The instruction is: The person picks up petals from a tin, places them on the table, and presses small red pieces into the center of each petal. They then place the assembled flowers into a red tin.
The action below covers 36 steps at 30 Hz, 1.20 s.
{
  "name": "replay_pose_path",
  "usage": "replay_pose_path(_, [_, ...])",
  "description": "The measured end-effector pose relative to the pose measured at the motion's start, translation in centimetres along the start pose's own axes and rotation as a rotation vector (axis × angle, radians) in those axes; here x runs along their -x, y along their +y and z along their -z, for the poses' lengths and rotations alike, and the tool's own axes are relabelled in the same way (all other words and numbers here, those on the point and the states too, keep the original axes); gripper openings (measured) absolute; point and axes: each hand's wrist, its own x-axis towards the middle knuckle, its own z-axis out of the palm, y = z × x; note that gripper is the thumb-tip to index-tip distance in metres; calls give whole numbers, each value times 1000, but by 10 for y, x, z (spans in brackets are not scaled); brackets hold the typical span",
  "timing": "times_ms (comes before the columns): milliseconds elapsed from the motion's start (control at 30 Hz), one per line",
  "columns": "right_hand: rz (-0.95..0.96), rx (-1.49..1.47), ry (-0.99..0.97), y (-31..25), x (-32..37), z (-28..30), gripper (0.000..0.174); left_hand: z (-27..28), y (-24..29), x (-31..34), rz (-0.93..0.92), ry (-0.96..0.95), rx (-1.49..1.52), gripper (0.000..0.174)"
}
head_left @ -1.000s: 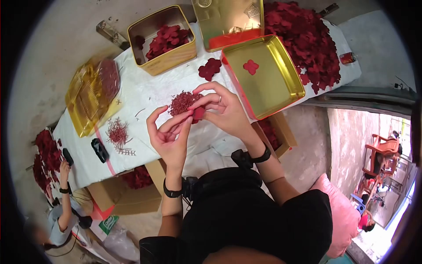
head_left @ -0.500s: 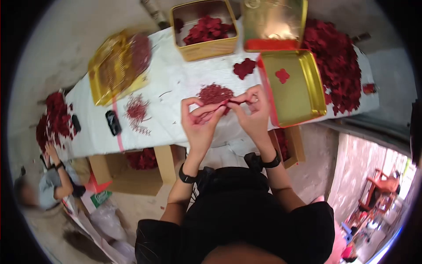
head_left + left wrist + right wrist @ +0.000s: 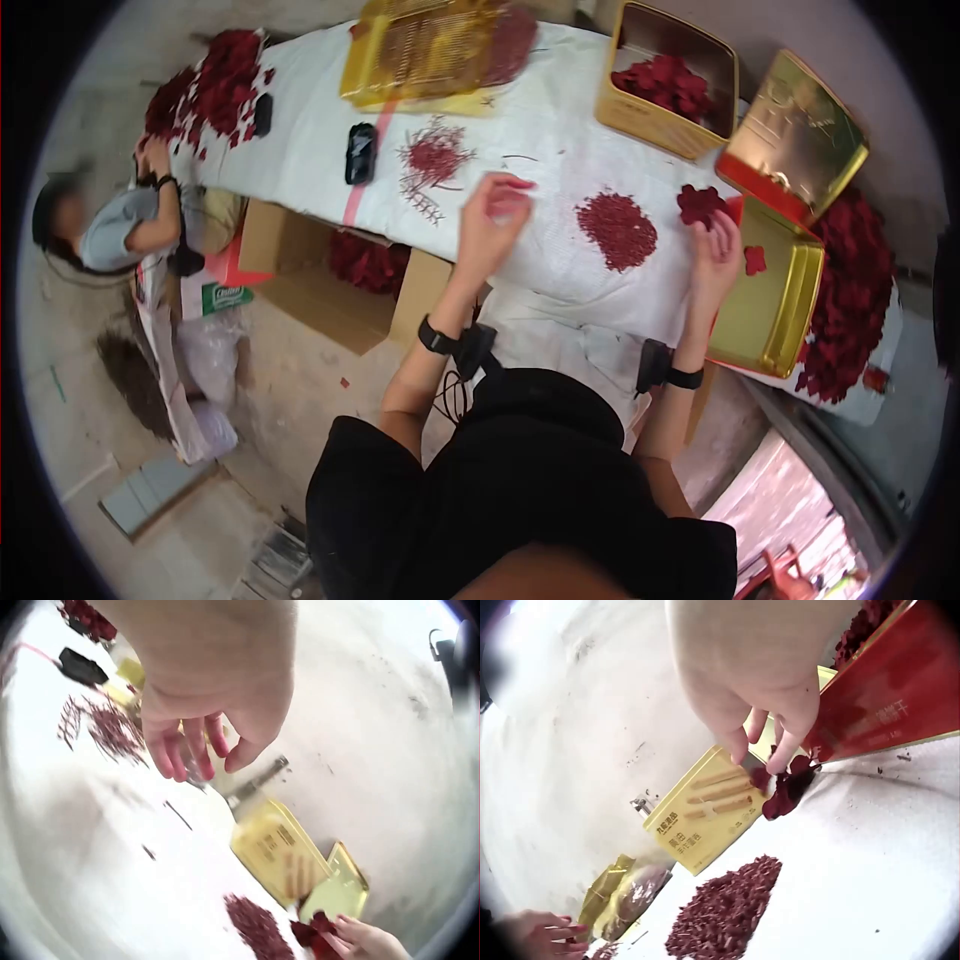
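My left hand (image 3: 492,228) hovers over the white-covered table with its fingers loosely bent and nothing between them, as the left wrist view also shows. On the right, the fingertips of my right hand (image 3: 716,258) are at a small cluster of dark red flower-shaped petals (image 3: 702,204). In the right wrist view these petals (image 3: 786,796) lie just under the fingertips, with thumb and fingers apart. Between the two hands is a heap of short dark red bits (image 3: 617,232). A single red petal piece (image 3: 755,260) lies in the shallow gold tin (image 3: 745,325) beside my right hand.
A tall yellow tin (image 3: 655,128) holds red petals, near a gold lid (image 3: 800,135). A large petal heap (image 3: 850,290) lies far right. Left are thin red sprigs (image 3: 437,160), a black object (image 3: 361,153) and a yellow plastic tray (image 3: 420,50). Another person (image 3: 130,230) works there.
The hands, together at a red petal before, have come apart: the right is now at the petal cluster, the left moved away to the left. The head view has turned.
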Motion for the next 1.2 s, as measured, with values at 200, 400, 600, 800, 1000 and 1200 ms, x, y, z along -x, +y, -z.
replay_pose_path(200, [2, 120, -16, 20, -7, 9, 43, 119, -19, -26, -21, 486, -450, 20])
replay_pose_path(400, [27, 256, 12, 15, 6, 4, 40, 205, -44, -52, -19, 599, -848, 20])
replay_pose_path(600, [56, 257, -1, 10, 7, 7, 37, 210, -45, -80, 61, 540, -986, 25])
replay_pose_path(800, [97, 282, 0, 2, 14, 6, 32, 212, -50, -90, 111, 598, -918, 20])
replay_pose_path(1000, [90, 268, 17, 0, 19, 5, 30, 216, -47, -85, 29, 690, -793, 18])
replay_pose_path(1200, [97, 244, 27, -4, 18, 4, 28, 234, -55, -86, 113, 697, -236, 17])
